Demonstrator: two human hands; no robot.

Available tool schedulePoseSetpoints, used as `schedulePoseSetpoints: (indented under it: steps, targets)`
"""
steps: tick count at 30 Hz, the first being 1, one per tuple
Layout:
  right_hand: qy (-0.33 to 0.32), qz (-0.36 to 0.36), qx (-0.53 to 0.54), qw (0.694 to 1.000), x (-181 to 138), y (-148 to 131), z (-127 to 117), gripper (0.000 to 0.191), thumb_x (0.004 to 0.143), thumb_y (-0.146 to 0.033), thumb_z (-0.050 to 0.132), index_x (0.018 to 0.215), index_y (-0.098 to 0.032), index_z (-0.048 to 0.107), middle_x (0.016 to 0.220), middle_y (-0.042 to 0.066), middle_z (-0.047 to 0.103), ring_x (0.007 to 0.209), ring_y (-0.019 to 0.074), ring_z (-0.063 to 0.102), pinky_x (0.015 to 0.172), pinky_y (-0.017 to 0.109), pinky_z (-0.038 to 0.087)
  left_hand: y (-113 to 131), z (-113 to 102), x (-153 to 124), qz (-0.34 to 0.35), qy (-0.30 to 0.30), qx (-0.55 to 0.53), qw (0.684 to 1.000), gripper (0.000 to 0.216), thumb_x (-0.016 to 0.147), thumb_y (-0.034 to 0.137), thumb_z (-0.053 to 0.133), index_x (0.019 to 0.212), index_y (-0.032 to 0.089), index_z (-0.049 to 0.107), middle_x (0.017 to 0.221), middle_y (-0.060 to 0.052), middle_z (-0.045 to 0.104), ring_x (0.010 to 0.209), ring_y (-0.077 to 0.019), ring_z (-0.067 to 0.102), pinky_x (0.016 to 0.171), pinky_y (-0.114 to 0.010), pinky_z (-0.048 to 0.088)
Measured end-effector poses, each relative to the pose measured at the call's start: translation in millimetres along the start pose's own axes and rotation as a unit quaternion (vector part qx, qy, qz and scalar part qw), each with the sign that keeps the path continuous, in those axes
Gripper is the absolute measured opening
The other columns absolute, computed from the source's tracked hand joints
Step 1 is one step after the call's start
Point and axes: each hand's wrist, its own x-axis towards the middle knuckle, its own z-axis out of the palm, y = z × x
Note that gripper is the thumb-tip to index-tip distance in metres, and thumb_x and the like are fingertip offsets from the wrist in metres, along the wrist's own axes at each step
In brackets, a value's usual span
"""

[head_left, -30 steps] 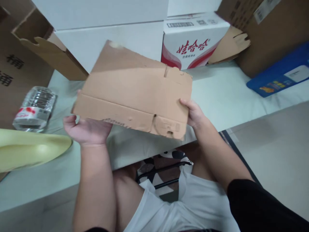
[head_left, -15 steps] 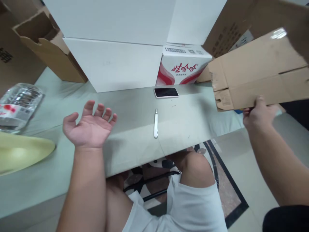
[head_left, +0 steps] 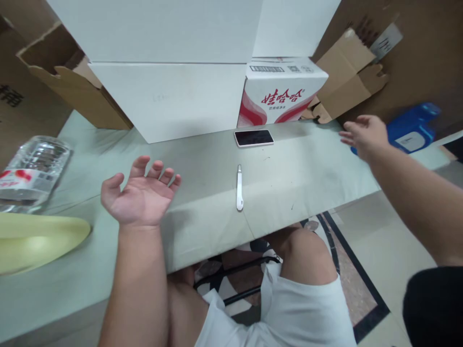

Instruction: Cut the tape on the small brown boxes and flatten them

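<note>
My left hand [head_left: 142, 195] is held palm up above the table, fingers spread and curved, with nothing in it. My right hand [head_left: 365, 135] reaches over the right end of the table, fingers loosely stretched and holding nothing. Just beyond that hand stands a blue plastic bottle [head_left: 410, 127] with a pale label, partly hidden by the wrist. A white utility knife [head_left: 239, 189] lies on the table between the hands. Behind it lies a phone [head_left: 253, 138] with a dark screen.
White boxes [head_left: 166, 101] and a red-and-white printed carton [head_left: 282, 99] line the back of the table [head_left: 202, 193]. Open brown cardboard boxes stand at left [head_left: 83, 91] and right [head_left: 347, 72]. On the left are a large clear water bottle [head_left: 36, 168] and a yellow-green curved object [head_left: 43, 241].
My right hand has let go of the flat cardboard piece and moved up and slightly left. The blue bottle shows more fully now. My left hand keeps its pose.
</note>
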Motion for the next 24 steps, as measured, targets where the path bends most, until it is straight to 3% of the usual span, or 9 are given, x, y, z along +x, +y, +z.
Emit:
schedulePoseSetpoints:
  steps: [4, 7, 11, 13, 17, 20, 24]
  targets:
    - [-0.016, 0.047, -0.026, 0.998, -38, 20, -10, 0.032, 0.087, -0.002, 0.068, 0.102, -0.023, 0.049, 0.098, -0.002, 0.06, 0.067, 0.0091, 0.067, 0.06, 0.025, 0.056, 5, -1, -10, -0.003, -0.011, 0.015, 1.0, 0.03, 0.077, 0.047, 0.059, 0.095, 0.028, 0.075, 0.087, -0.001, 0.076, 0.08, -0.0203, 0.07, 0.077, -0.037, 0.063]
    - [-0.01, 0.073, -0.047, 0.996, -46, 26, -13, 0.028, 0.09, -0.005, 0.069, 0.108, -0.021, 0.055, 0.103, 0.0, 0.064, 0.073, 0.0094, 0.067, 0.064, 0.024, 0.057, 6, -5, -18, -0.004, -0.009, 0.036, 0.999, 0.03, 0.077, 0.048, 0.059, 0.094, 0.028, 0.075, 0.088, -0.002, 0.075, 0.081, -0.0214, 0.069, 0.077, -0.038, 0.063]
    - [0.002, 0.106, -0.072, 0.992, -37, 32, -9, 0.034, 0.098, -0.031, 0.069, 0.128, -0.017, 0.063, 0.124, 0.008, 0.068, 0.101, 0.0188, 0.07, 0.085, 0.038, 0.063, 3, -17, -18, -0.022, -0.01, 0.084, 0.996, 0.029, 0.076, 0.045, 0.063, 0.09, 0.024, 0.076, 0.087, -0.006, 0.075, 0.08, -0.0219, 0.07, 0.077, -0.036, 0.063]
    - [0.003, 0.116, -0.072, 0.991, -26, 36, -3, 0.04, 0.1, -0.039, 0.067, 0.133, -0.017, 0.062, 0.132, 0.01, 0.066, 0.113, 0.0229, 0.068, 0.095, 0.045, 0.062, 0, -27, -12, -0.039, -0.004, 0.126, 0.991, 0.028, 0.074, 0.044, 0.067, 0.085, 0.02, 0.077, 0.085, -0.008, 0.074, 0.076, -0.0203, 0.07, 0.071, -0.031, 0.063]
    - [0.013, 0.127, -0.065, 0.99, 16, 44, 17, 0.041, 0.1, -0.039, 0.067, 0.134, -0.017, 0.062, 0.134, 0.011, 0.065, 0.116, 0.0238, 0.068, 0.097, 0.046, 0.061, -9, -48, -2, -0.127, -0.025, 0.237, 0.963, 0.035, 0.068, 0.046, 0.081, 0.085, 0.016, 0.081, 0.083, -0.012, 0.076, 0.066, -0.017, 0.068, 0.057, -0.022, 0.059]
    - [0.031, 0.127, -0.065, 0.989, 57, 48, 35, 0.041, 0.1, -0.039, 0.067, 0.134, -0.018, 0.062, 0.135, 0.011, 0.065, 0.116, 0.0238, 0.068, 0.097, 0.046, 0.061, -14, -58, 0, -0.216, -0.056, 0.281, 0.933, 0.047, 0.063, 0.053, 0.09, 0.092, 0.017, 0.085, 0.091, -0.015, 0.079, 0.073, -0.0222, 0.073, 0.064, -0.026, 0.065]
    - [0.056, 0.111, -0.068, 0.99, 110, 54, 60, 0.034, 0.099, -0.036, 0.068, 0.127, -0.016, 0.065, 0.126, 0.009, 0.068, 0.108, 0.0207, 0.069, 0.092, 0.042, 0.062, -16, -61, -1, -0.217, -0.003, 0.308, 0.926, 0.046, 0.059, 0.052, 0.093, 0.093, 0.021, 0.087, 0.095, -0.015, 0.08, 0.079, -0.0251, 0.076, 0.069, -0.027, 0.068]
